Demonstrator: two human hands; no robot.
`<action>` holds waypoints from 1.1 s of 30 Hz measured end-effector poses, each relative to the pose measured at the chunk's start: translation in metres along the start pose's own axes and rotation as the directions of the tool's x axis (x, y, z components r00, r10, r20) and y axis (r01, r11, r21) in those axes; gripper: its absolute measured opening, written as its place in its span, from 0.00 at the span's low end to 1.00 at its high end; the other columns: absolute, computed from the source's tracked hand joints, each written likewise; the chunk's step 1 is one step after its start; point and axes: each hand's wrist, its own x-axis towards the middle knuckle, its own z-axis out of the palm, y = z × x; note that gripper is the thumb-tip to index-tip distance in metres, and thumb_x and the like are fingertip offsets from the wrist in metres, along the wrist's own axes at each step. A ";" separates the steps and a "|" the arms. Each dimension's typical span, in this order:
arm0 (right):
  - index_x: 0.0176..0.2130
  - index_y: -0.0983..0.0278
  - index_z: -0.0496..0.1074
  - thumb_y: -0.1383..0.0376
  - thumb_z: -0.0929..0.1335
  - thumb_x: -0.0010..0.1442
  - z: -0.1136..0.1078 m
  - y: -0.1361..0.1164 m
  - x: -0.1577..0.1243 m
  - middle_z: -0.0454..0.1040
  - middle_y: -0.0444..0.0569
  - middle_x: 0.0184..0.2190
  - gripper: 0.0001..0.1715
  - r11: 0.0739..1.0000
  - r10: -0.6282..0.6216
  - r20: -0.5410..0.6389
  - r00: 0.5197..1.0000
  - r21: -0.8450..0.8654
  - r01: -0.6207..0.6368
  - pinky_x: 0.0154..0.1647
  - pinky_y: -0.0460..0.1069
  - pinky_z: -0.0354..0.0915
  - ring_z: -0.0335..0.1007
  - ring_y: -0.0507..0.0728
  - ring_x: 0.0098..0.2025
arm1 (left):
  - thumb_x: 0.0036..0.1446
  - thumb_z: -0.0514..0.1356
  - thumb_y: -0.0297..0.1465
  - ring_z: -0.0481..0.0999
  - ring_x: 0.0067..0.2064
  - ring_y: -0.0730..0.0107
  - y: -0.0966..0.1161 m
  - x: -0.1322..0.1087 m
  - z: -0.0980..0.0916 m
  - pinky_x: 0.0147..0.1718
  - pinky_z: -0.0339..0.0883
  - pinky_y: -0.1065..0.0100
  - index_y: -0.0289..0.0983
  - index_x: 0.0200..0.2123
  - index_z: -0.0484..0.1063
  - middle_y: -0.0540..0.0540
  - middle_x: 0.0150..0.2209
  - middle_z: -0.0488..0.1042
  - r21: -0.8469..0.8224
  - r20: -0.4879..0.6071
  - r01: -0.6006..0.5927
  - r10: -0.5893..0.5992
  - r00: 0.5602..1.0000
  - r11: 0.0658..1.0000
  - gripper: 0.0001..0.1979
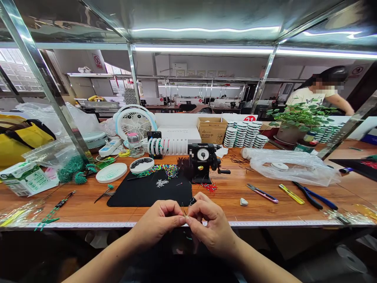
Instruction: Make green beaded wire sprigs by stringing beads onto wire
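My left hand and my right hand meet above the front edge of the table, fingertips pinched together. Between them is a thin dark thread, looped upward; its ends are hidden by the fingers. A small black piece shows at my right index finger. Behind the hands lies a black mat with a heap of multicoloured beads and a pile of small silvery-white pieces. A black hand-crank machine with a dial stands just past the mat's right side.
White dishes stand left of the mat. To the right are a white lump, tweezers, a yellow cutter and blue-handled pliers. Stacked spools and a fan stand behind. Another person is at back right.
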 end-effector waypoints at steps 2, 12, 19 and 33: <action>0.24 0.63 0.65 0.71 0.65 0.52 0.000 0.000 0.000 0.60 0.42 0.22 0.07 1.000 0.002 -0.001 1.000 0.005 -0.002 0.30 0.47 0.56 0.57 0.52 0.29 | 0.48 0.63 0.38 0.51 0.22 0.78 -0.001 0.001 0.000 0.22 0.45 0.73 0.34 0.22 0.64 0.57 0.17 0.56 -0.008 0.006 0.012 -0.012 1.000 1.000 0.15; 0.24 0.64 0.66 0.70 0.66 0.52 0.000 0.000 0.000 0.60 0.42 0.24 0.07 0.990 0.131 0.047 0.990 0.043 -0.133 0.28 0.46 0.56 0.59 0.51 0.29 | 0.55 0.56 0.33 0.63 0.27 0.73 0.000 -0.010 0.007 0.28 0.55 0.72 0.35 0.22 0.67 0.51 0.23 0.67 0.454 -0.046 -0.197 0.243 0.969 0.869 0.12; 0.28 0.64 0.67 0.67 0.67 0.54 -0.011 -0.013 -0.004 0.64 0.43 0.27 0.04 0.968 0.204 0.212 0.956 0.103 -0.230 0.26 0.45 0.57 0.61 0.49 0.27 | 0.57 0.53 0.28 0.65 0.27 0.75 0.012 -0.025 0.011 0.28 0.56 0.74 0.37 0.23 0.67 0.52 0.25 0.68 0.593 0.152 -0.338 0.311 0.938 0.731 0.10; 0.39 0.62 0.72 0.67 0.67 0.56 -0.025 -0.033 -0.006 0.68 0.48 0.34 0.09 0.996 -0.025 0.321 0.947 0.088 -0.004 0.36 0.47 0.62 0.64 0.53 0.36 | 0.51 0.62 0.33 0.68 0.27 0.73 0.014 -0.041 0.014 0.28 0.59 0.71 0.37 0.25 0.74 0.50 0.23 0.72 -0.087 0.001 -0.216 0.217 0.976 0.973 0.06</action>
